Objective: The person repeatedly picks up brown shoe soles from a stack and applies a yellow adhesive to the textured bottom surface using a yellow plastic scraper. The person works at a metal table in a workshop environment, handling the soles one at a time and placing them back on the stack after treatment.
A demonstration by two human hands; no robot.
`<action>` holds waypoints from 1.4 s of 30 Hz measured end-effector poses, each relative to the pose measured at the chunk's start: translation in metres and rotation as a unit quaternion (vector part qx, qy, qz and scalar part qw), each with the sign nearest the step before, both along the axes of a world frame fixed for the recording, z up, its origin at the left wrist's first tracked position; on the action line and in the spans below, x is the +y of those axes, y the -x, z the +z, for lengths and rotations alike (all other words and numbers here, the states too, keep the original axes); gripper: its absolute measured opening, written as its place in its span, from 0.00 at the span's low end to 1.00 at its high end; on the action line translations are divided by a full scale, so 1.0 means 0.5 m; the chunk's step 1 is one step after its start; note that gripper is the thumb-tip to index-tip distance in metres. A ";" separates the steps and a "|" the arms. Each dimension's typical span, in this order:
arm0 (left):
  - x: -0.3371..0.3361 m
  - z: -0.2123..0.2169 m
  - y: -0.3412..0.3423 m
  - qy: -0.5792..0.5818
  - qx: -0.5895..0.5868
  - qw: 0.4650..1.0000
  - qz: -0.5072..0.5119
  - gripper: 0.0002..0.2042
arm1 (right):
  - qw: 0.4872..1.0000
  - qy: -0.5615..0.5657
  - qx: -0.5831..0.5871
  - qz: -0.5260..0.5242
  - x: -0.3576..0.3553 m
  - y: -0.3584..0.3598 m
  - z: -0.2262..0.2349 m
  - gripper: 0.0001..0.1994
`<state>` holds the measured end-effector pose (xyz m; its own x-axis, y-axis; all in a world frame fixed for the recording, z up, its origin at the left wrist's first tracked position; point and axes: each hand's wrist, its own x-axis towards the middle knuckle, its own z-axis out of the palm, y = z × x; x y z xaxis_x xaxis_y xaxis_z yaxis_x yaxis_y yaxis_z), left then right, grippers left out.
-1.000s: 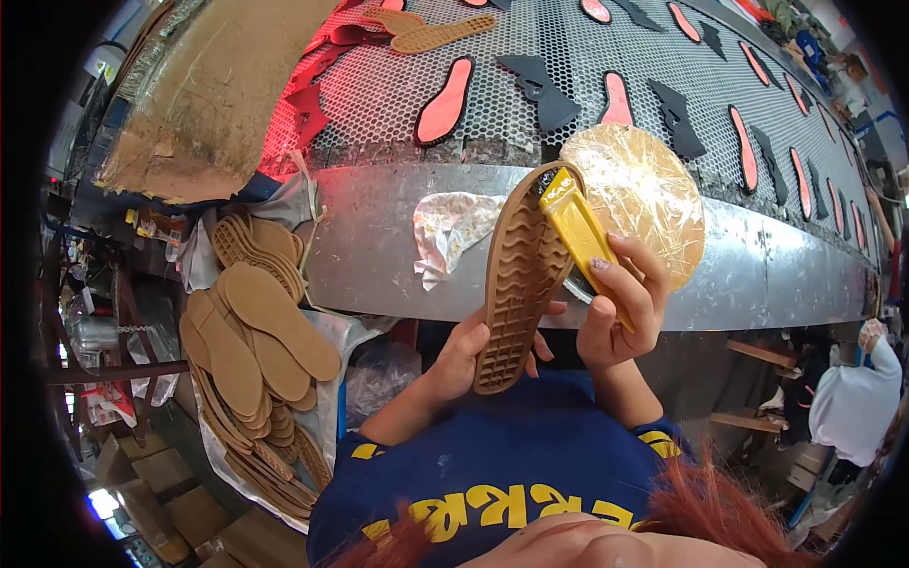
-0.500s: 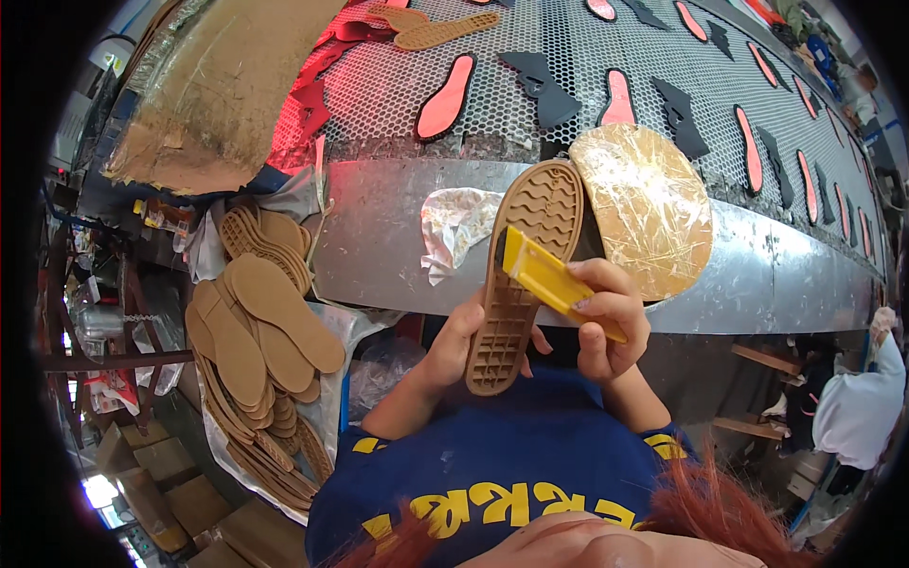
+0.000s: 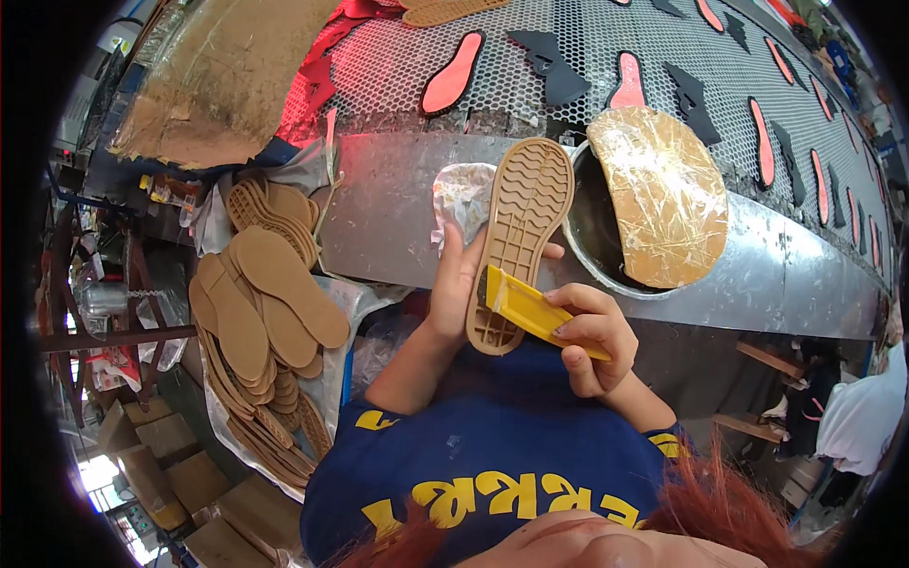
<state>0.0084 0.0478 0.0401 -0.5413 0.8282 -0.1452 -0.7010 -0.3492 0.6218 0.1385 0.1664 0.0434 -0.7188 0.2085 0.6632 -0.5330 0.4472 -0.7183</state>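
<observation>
A tan shoe sole (image 3: 532,194) is held up in front of me, its ridged, grid-patterned tread facing me. My left hand (image 3: 453,295) is closed on its left edge, with fingertips showing past the right edge. In my right hand (image 3: 601,343) is a yellow-handled brush (image 3: 538,316), pinched between thumb and fingers. Its dark end rests against the lower, grid part of the tread. Just behind the sole, a stained white cloth (image 3: 460,194) lies on the metal table edge.
A round pot (image 3: 589,222) stands right of the sole, partly covered by a tape-wrapped board (image 3: 670,199). Tan soles (image 3: 289,284) are heaped at my left. Pink-topped insoles (image 3: 454,76) and black cut pieces (image 3: 551,71) lie on a mesh conveyor (image 3: 379,90). A person's pale sleeve (image 3: 860,417) shows far right.
The brush has moved down the tread toward the sole's near end. The sole has turned slightly, and my left hand's fingers have straightened along its edge. More of the pot shows now.
</observation>
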 end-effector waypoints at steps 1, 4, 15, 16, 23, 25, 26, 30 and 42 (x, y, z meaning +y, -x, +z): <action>0.001 -0.004 0.003 -0.006 0.013 1.000 -0.010 0.43 | 1.000 0.001 0.001 -0.002 0.000 -0.003 0.002 0.10; 0.002 -0.014 0.013 -0.023 0.030 0.999 -0.032 0.44 | 1.000 0.010 0.001 -0.004 -0.001 -0.012 0.006 0.10; 0.007 0.024 0.022 -0.030 -0.001 0.999 -0.040 0.40 | 0.994 0.037 -0.015 0.097 0.009 -0.031 0.032 0.08; 0.007 0.030 0.023 -0.037 -0.007 0.998 -0.040 0.40 | 0.993 0.044 -0.015 0.111 0.012 -0.026 0.034 0.07; -0.004 0.032 0.045 -0.087 -0.043 0.993 -0.066 0.40 | 0.959 0.214 -0.044 0.182 0.026 0.009 0.021 0.06; -0.007 0.034 0.049 -0.104 -0.060 0.990 -0.072 0.39 | 0.940 0.251 -0.065 0.222 0.035 0.026 0.026 0.06; -0.007 0.043 0.047 -0.075 -0.061 0.993 -0.063 0.39 | 0.929 0.269 -0.075 0.242 0.039 0.035 0.030 0.06; -0.019 0.029 0.054 -0.174 -0.138 0.970 -0.097 0.38 | 0.901 0.264 -0.078 0.336 0.066 0.074 0.030 0.06; -0.028 0.072 0.048 0.020 -0.106 0.992 -0.070 0.37 | 0.882 0.224 -0.097 0.404 0.096 0.126 0.061 0.05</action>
<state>-0.0158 0.0340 0.0760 -0.3753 0.8846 -0.2767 -0.8571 -0.2176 0.4669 0.0756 0.2143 0.0738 -0.8437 -0.2136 0.4925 -0.3954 -0.3734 -0.8392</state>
